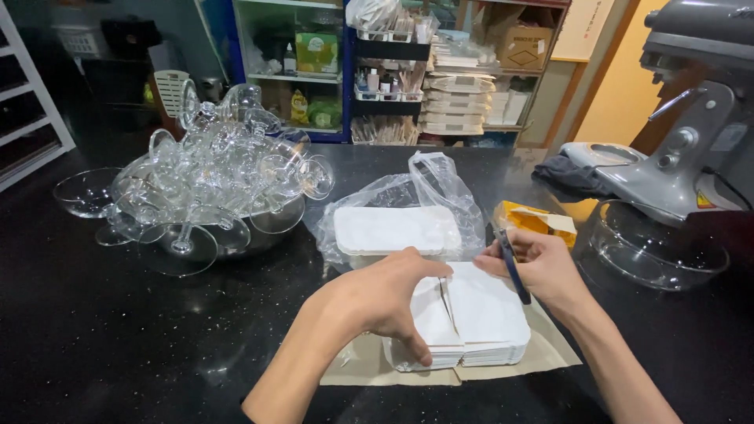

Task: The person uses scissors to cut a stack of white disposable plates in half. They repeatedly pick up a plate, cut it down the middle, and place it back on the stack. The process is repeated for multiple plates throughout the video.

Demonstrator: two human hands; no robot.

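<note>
A stack of white flat cards or lids (483, 314) lies on a brown paper sheet (550, 353) on the black counter. My left hand (385, 294) presses down on the left part of the stack, fingers spread over its edge. My right hand (534, 263) holds dark-handled scissors (512, 267), whose blades (448, 302) point down into the middle of the white stack. Just behind sits another white stack (397, 229) inside a clear plastic bag (440, 184).
A metal bowl heaped with clear stemmed glasses (212, 184) stands at the left. A grey stand mixer (691, 141) with a glass bowl (656, 251) is at the right, a yellow packet (534, 220) beside it. Shelves of supplies (440, 71) line the back.
</note>
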